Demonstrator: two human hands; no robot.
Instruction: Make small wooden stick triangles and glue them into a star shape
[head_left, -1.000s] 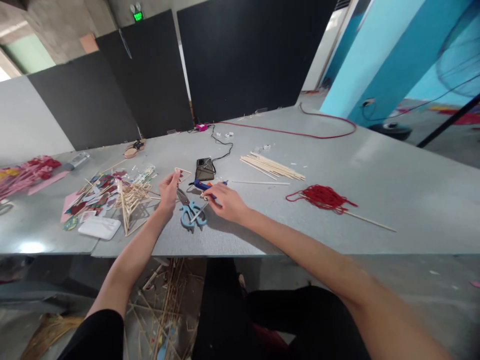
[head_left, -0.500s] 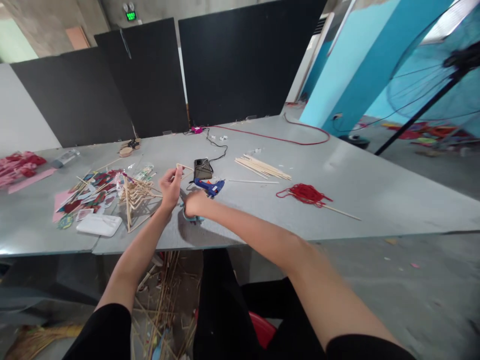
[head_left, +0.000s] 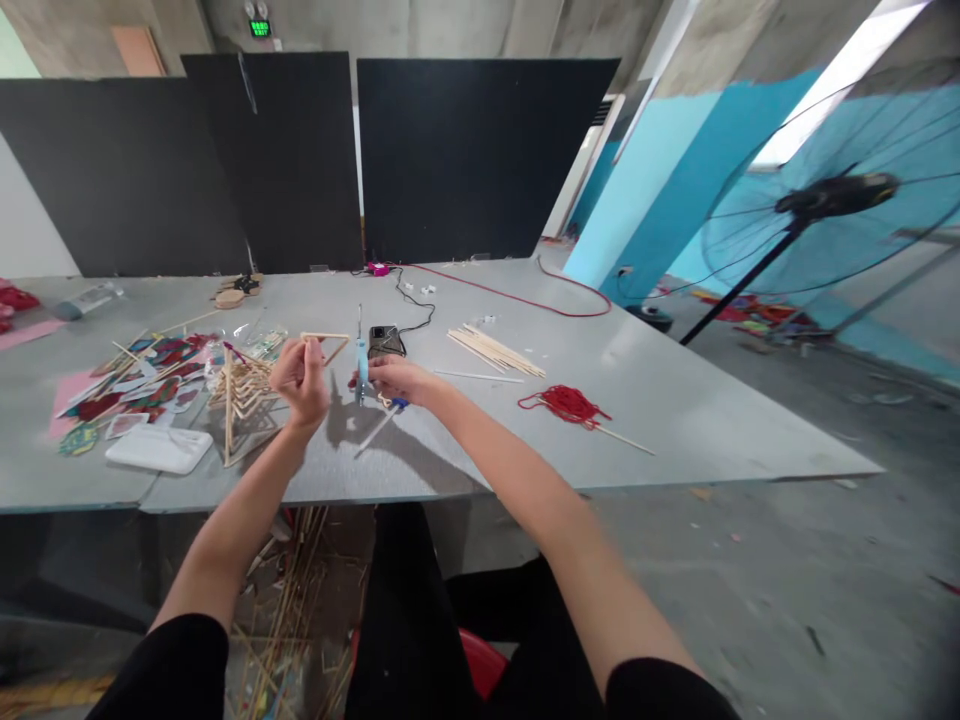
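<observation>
My left hand (head_left: 300, 378) is closed on a small triangle of thin wooden sticks (head_left: 327, 342), held above the grey table (head_left: 675, 400). My right hand (head_left: 399, 380) grips blue-handled scissors (head_left: 361, 362), which stand upright with the blades pointing up, just right of the triangle. A loose stick (head_left: 377, 431) lies on the table below both hands. A bit of a blue glue gun (head_left: 399, 404) shows under my right hand. A black phone (head_left: 386, 342) lies just behind it.
A heap of glued stick frames (head_left: 238, 396), coloured paper cutouts (head_left: 142, 378) and a white tray (head_left: 159, 450) lie to the left. A bundle of sticks (head_left: 495, 351) and red yarn (head_left: 566, 405) lie to the right. A standing fan (head_left: 831, 196) is off the table's right end.
My right hand let go of the stick, took the blue scissors off the table and raised them upright beside the triangle. My left hand drew slightly nearer. The view swung to the right.
</observation>
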